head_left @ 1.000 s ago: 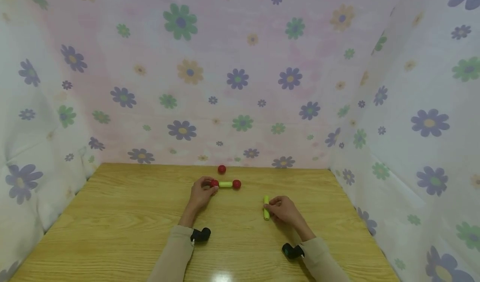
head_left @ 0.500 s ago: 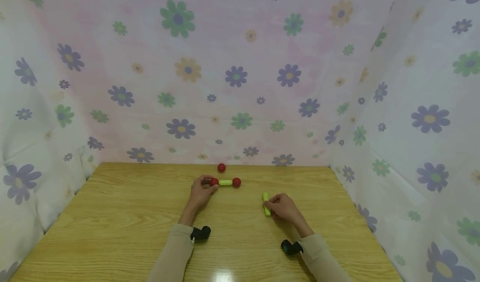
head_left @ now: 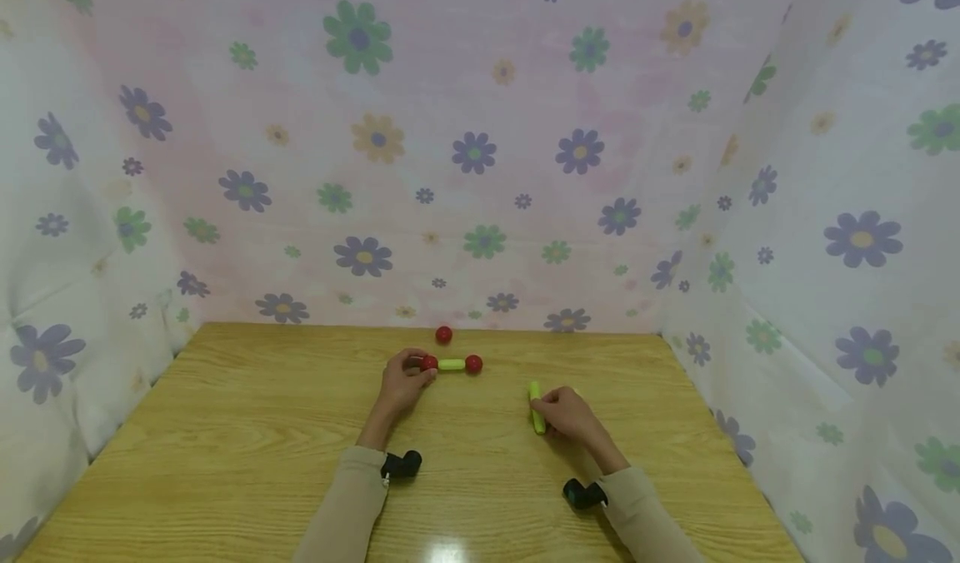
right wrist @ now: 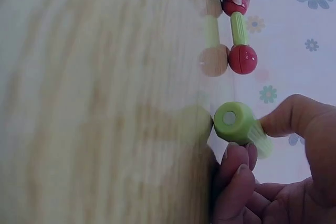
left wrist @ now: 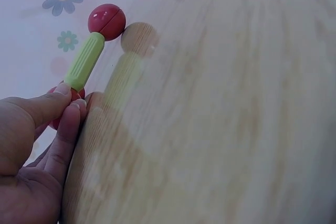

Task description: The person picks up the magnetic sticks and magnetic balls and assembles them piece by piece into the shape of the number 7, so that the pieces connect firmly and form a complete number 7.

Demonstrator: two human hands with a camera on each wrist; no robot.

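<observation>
My left hand [head_left: 402,384] pinches the red ball [head_left: 429,365] at the left end of a yellow-green rod [head_left: 452,365]. A second red ball [head_left: 474,364] sits at the rod's right end, so the three make a dumbbell shape lying on the table. In the left wrist view the ribbed rod [left wrist: 85,62] joins both balls. To the right, my right hand [head_left: 572,416] pinches a loose yellow-green rod [head_left: 537,408] between thumb and fingers, slightly tilted. The right wrist view shows a round silvery disc [right wrist: 229,118] in that rod's end face.
A third red ball [head_left: 444,335] rests alone near the table's back edge, behind the dumbbell shape. The wood-grain table [head_left: 247,446] is bordered by flower-patterned cloth [head_left: 480,130] at the back and both sides. Black wrist cameras [head_left: 402,465] are strapped at both cuffs.
The loose rod in my right hand has turned slightly, its far end swinging left and then back right a little. My left hand stays on the red ball.
</observation>
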